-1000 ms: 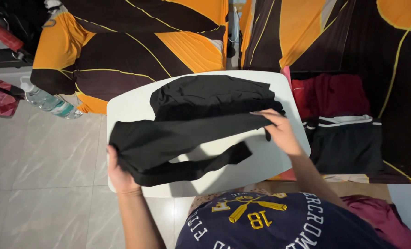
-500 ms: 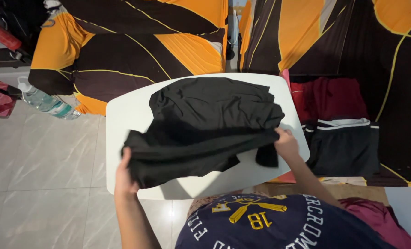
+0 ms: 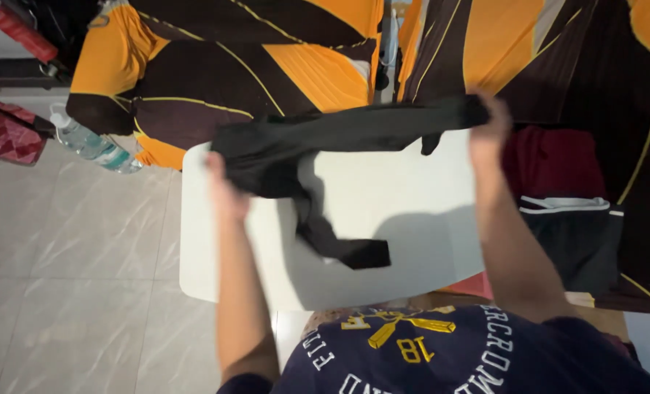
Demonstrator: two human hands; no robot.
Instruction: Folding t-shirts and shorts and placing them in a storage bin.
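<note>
I hold a black garment (image 3: 325, 138) stretched out in the air above a small white table (image 3: 398, 197). My left hand (image 3: 225, 191) grips its left end, over the table's left side. My right hand (image 3: 491, 124) grips its right end, raised past the table's far right corner. A loose part of the cloth hangs down from the left and rests on the tabletop near the middle. The picture is blurred by motion.
Orange and dark brown patterned bedding (image 3: 215, 58) lies beyond the table. A pile of red and black clothes (image 3: 566, 197) sits to the right. A plastic water bottle (image 3: 91, 144) lies on the tiled floor (image 3: 70, 277) at the left.
Both hands have lifted the black garment off the table and carried it up and away from me. It was bunched on the tabletop; now it hangs stretched between my hands.
</note>
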